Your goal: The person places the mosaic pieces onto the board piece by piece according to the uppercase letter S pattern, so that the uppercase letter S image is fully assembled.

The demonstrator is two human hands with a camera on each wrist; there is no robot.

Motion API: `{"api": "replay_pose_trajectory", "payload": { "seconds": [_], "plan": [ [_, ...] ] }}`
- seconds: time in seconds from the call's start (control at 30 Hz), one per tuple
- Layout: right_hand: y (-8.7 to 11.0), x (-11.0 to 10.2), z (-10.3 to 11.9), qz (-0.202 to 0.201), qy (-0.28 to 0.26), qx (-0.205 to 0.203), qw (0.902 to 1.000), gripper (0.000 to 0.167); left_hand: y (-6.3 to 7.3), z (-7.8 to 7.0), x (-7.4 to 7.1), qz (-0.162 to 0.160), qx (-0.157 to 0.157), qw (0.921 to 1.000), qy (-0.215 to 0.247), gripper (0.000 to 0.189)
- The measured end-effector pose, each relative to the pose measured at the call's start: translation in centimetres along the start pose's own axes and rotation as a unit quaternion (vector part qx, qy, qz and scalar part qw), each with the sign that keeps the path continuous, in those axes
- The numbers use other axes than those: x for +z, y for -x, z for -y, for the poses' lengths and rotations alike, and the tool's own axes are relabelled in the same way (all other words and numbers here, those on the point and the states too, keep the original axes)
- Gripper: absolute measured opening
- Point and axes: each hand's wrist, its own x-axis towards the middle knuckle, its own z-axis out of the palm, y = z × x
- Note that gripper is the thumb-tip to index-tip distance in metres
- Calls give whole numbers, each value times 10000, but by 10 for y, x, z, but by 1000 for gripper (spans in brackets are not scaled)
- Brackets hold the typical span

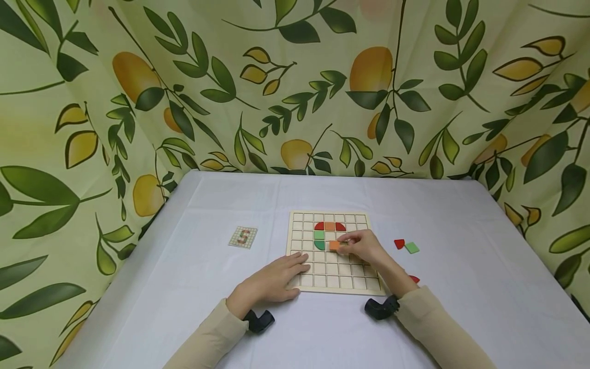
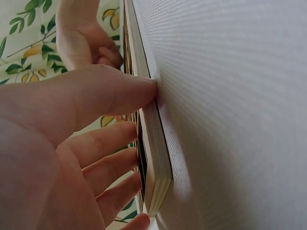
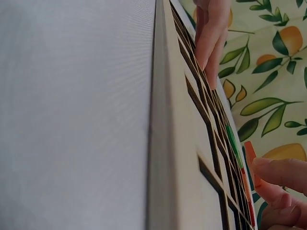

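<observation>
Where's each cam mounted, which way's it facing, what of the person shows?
Head: head-worn, facing forward and down at the pale wooden grid board; left hand, right hand and beige fabric sleeves show.
Left wrist: worn there, looking low at the board's edge and white cloth; left hand close, right hand beyond.
Right wrist: worn there, looking low past the board's edge; right hand lower right, left hand at top.
Shared: head and right wrist both show the orange square tile pinched in the right hand.
</observation>
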Motion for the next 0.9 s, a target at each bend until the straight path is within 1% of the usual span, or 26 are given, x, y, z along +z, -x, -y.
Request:
{"api": "replay_pose_trajectory", "payload": {
  "seconds": [0.27, 0.5, 0.77, 0.9],
  "plan": [
    [-3, 4, 0, -17, -57, 50, 10000, 28, 1, 0, 0, -26, 74, 10000, -41, 53],
    [-5, 7, 2, -94, 22, 194, 9998, 27, 1, -1, -1, 11, 25, 10000, -11, 53],
    [-5, 7, 3, -41, 26, 75, 10000, 27, 1, -1, 0, 49, -30, 10000, 10, 54],
    [-6, 8, 3, -65, 31, 138, 9999, 28, 0, 0, 0, 32, 7, 10000, -2, 54]
  ]
}}
